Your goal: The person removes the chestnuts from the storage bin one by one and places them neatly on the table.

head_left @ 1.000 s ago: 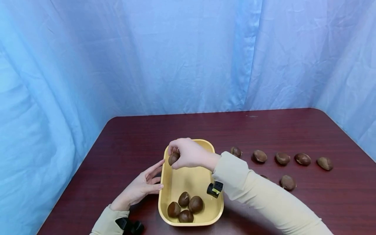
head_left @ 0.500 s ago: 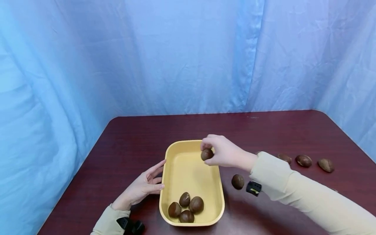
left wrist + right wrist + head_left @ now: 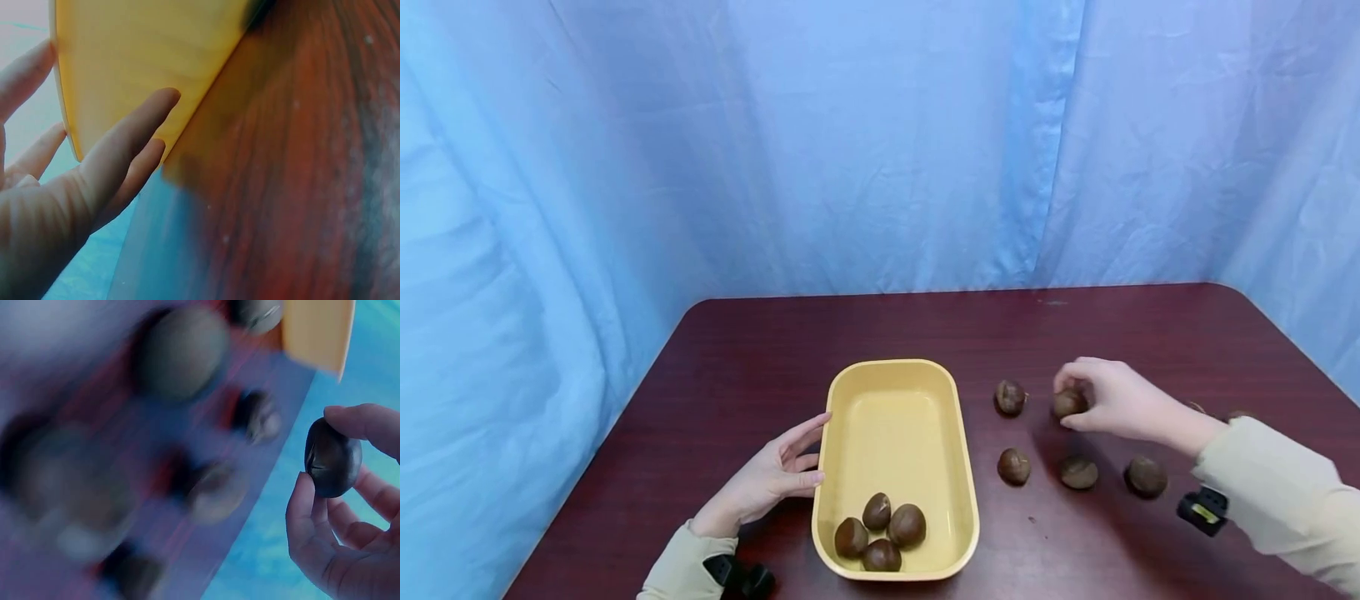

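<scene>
A dark red worktop [image 3: 887,333] carries a yellow tray [image 3: 898,392] with 4 chestnuts [image 3: 881,533] bunched at its near end. The left hand [image 3: 769,482] rests straight-fingered against the tray's left wall, holding nothing. Right of the tray, the right hand [image 3: 1112,403] pinches 1 chestnut [image 3: 1067,403] among 4 loose chestnuts [image 3: 1013,467] lying on the worktop.

R-wrist view: table chestnuts [image 3: 181,353] blurred | tray [image 3: 144,56] cut off, L-wrist view
</scene>
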A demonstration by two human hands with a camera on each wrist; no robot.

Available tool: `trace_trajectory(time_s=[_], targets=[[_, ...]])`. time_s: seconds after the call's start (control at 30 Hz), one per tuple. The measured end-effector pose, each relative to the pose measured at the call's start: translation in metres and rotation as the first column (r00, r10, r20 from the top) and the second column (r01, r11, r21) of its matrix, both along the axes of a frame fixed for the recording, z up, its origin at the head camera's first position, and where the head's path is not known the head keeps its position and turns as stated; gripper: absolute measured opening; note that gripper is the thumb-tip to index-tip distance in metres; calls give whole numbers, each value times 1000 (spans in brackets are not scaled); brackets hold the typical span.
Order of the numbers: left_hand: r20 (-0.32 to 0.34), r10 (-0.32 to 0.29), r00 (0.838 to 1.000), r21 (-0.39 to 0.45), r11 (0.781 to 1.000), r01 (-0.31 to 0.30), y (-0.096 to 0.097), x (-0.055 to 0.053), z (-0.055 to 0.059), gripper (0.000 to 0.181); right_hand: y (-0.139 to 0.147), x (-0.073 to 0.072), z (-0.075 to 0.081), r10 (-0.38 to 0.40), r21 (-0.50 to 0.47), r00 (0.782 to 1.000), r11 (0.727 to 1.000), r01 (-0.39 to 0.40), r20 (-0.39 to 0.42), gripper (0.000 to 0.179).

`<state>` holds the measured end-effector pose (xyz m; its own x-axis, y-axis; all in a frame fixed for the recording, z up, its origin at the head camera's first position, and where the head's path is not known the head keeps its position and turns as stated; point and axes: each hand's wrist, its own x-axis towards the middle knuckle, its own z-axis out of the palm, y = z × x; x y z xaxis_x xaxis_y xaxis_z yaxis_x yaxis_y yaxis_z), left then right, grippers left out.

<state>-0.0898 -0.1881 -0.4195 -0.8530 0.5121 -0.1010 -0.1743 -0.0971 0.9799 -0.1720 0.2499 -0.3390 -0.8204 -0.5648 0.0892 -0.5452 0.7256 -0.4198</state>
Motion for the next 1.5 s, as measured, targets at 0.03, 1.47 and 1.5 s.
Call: trace_trajectory(time_s=[0.03,1.47,1.5], targets=[[0,2,1000,1,1000,-2,0,0,0,80,10,0,-1,-9,3,1000,1000,9,-3,27],[5,32,999,-17,999,-31,1,1,-2,78,150,20,-58,-154,185,913,979,89,377,38],[5,31,1000,-15,999,-31,1,1,-2,78,150,19,-58,-163,190,910,977,95,380,40]])
